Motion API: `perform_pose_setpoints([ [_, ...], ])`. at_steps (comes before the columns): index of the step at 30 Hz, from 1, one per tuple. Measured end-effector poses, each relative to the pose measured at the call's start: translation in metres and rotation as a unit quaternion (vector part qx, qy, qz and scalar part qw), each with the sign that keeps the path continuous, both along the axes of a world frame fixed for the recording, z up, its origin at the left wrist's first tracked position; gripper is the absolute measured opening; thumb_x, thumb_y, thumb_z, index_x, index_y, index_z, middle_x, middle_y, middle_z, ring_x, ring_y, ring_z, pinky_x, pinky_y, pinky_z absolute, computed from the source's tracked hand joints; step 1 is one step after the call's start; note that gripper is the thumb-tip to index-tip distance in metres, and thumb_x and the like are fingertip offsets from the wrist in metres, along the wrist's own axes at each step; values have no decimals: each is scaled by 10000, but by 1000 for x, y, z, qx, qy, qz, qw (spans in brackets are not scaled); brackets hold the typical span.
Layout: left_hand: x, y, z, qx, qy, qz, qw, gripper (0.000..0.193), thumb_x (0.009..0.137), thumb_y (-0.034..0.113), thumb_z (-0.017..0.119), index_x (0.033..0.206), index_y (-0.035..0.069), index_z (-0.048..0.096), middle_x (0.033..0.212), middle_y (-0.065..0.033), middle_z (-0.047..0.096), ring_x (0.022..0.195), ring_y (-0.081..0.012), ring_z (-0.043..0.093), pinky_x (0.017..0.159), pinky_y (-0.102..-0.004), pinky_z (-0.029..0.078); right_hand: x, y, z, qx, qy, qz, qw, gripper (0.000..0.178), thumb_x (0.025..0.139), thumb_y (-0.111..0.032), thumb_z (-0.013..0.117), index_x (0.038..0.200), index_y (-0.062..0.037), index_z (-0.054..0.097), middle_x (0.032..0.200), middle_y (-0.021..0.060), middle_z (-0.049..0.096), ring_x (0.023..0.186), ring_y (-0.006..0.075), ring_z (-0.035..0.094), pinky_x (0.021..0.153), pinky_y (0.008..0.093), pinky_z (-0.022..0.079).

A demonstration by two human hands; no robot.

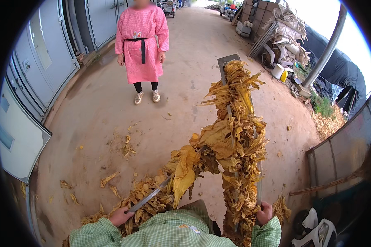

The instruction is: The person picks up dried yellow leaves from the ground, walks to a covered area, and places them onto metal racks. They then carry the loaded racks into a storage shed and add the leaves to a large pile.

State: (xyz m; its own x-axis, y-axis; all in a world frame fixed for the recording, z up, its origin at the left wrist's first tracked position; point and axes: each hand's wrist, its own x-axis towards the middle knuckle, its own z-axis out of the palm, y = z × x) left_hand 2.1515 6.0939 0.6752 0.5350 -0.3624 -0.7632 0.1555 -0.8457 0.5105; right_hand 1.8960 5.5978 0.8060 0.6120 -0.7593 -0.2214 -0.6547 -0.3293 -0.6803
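Observation:
My left hand (120, 216) is closed around the end of a flat metal bar (149, 198), at lower left. Dried yellow-brown leaves (185, 166) that look like tobacco hang along and over this bar. At lower right my right hand (264, 213) is closed on the near end of a long metal rail (259, 181). A thick, crumpled row of the same leaves (241, 144) runs along the rail, away from me. The bar and the rail come close together ahead, where leaves hide how they meet. A metal end plate (228, 60) shows at the far end.
A person in a pink smock (142, 45) stands ahead on the left. Fallen leaf scraps (127, 148) lie on the concrete floor (90, 123). Grey metal doors (43, 53) line the left. Stacked sacks (290, 35), a leaning pole (327, 45) and a sheet-metal panel (342, 142) are on the right.

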Motion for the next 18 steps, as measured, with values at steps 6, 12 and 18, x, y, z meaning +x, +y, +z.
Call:
perform_pose_setpoints([
  [6, 73, -103, -2, 12, 31, -30, 999, 367, 762, 376, 577, 794, 13, 545, 659, -84, 486, 581, -196, 465, 529, -361, 350, 10, -45, -23, 70, -68, -87, 991, 111, 693, -40, 566, 677, 70, 571, 554, 27, 527, 528, 72, 448, 460, 244, 358],
  [12, 136, -231, -38, -24, 6, -36, 999, 350, 751, 358, 593, 803, 14, 559, 644, -79, 503, 555, -177, 466, 519, -346, 366, 27, -125, -60, 81, -96, -106, 986, 94, 688, -31, 569, 684, 62, 578, 577, 31, 540, 558, 86, 468, 499, 245, 384],
  [18, 184, -379, 3, 26, -38, -113, 992, 341, 754, 346, 592, 831, 15, 570, 669, -92, 539, 593, -186, 501, 530, -333, 388, 25, -234, -79, 128, -92, -180, 971, 53, 679, 42, 511, 651, 61, 552, 553, 17, 510, 477, 68, 421, 433, 215, 312],
])
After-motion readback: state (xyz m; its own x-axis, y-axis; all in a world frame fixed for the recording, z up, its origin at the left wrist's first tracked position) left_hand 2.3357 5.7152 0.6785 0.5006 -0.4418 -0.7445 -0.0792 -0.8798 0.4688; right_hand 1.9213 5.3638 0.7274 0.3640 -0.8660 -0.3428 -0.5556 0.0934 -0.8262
